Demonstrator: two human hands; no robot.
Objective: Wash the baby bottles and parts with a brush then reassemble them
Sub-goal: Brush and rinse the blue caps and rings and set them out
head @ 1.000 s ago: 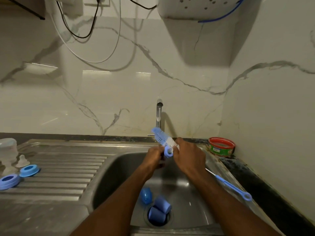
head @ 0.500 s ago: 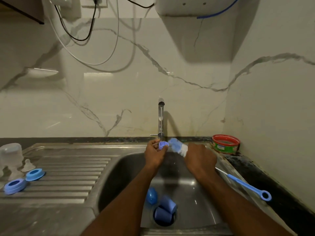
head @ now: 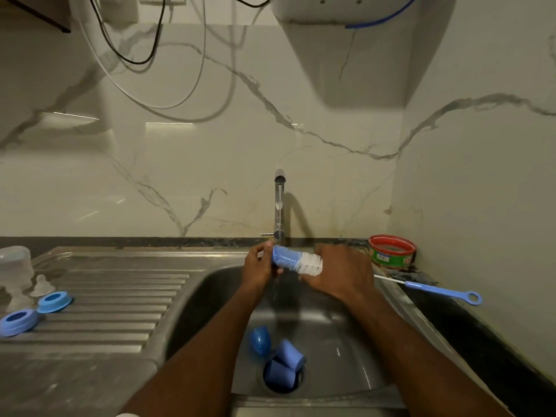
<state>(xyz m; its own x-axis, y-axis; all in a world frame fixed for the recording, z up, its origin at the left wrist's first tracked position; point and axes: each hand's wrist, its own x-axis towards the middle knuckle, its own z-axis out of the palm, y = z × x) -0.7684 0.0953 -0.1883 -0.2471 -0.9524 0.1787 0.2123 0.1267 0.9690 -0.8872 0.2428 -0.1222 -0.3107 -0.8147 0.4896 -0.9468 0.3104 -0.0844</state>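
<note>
Over the sink, under the tap (head: 279, 206), I hold a bottle brush (head: 296, 260) level, its bristles blue at the left and white at the right. My left hand (head: 258, 273) pinches the blue tip. My right hand (head: 340, 273) grips the handle end, which it hides. Two blue caps (head: 288, 356) and a blue dome piece (head: 260, 340) lie by the drain in the basin (head: 210, 275). On the drainboard at the left are two blue collar rings (head: 55, 301), a clear nipple (head: 42, 285) and a clear bottle (head: 15, 266).
A thin blue nipple brush (head: 436, 291) lies on the dark counter right of the sink. A red and green round tub (head: 392, 251) stands in the back right corner. The wall rises close on the right.
The brush has swung from pointing up and left to lying level between my hands. My left hand has shifted onto its blue tip.
</note>
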